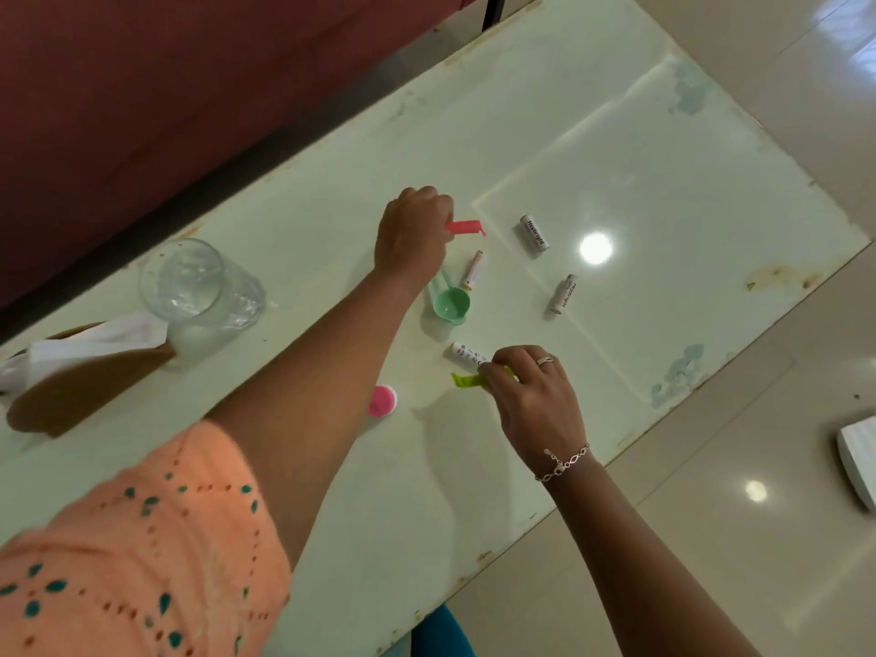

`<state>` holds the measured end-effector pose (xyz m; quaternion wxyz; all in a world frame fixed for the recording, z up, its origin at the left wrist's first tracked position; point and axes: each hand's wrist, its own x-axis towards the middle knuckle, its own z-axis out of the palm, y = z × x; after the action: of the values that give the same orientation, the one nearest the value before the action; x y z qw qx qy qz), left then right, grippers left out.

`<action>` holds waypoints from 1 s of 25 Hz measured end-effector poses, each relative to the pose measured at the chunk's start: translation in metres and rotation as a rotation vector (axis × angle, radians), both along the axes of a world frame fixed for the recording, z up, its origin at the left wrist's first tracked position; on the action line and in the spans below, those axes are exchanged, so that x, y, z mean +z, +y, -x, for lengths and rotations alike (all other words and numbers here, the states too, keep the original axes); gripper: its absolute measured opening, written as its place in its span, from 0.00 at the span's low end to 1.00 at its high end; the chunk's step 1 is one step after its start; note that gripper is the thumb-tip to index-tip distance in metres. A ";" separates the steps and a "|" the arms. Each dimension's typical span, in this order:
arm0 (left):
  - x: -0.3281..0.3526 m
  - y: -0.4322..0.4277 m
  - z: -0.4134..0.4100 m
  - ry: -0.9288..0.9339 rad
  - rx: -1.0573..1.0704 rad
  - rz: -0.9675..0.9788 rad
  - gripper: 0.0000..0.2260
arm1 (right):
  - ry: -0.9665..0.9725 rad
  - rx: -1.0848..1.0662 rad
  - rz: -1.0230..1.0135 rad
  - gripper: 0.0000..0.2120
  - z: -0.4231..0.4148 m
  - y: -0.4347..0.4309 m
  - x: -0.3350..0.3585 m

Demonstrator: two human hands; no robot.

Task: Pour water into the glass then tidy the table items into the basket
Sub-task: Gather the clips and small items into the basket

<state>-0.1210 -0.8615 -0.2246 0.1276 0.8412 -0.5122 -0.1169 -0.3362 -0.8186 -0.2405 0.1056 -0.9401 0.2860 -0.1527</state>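
My left hand grips a pink clip just above the pale glass table. My right hand pinches a lime-green clip near the front of the table, beside a white battery. A mint-green measuring scoop and a small cream battery lie between my hands. Two more white batteries lie to the right. A clear glass holding water stands at the left. A pink round cap lies near my left forearm.
A brown holder with white tissue sits at the table's left end next to the glass. A dark red sofa runs along the far side. A white object lies on the tiled floor at right.
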 end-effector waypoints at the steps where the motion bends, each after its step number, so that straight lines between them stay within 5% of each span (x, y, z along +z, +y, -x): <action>1: 0.008 0.018 -0.001 0.064 0.086 0.062 0.05 | -0.003 -0.008 -0.010 0.08 0.000 0.001 0.006; 11: 0.056 0.221 0.004 0.430 0.589 0.270 0.04 | -0.049 0.151 -0.162 0.07 -0.055 0.088 0.071; 25: 0.108 0.524 -0.051 0.415 1.144 0.405 0.04 | 0.042 0.663 -0.305 0.06 -0.211 0.312 0.119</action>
<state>-0.0696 -0.3370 -0.1170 0.4225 0.9008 0.0411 -0.0916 -0.1247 -0.5064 -0.1217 0.2825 -0.9581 -0.0127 -0.0461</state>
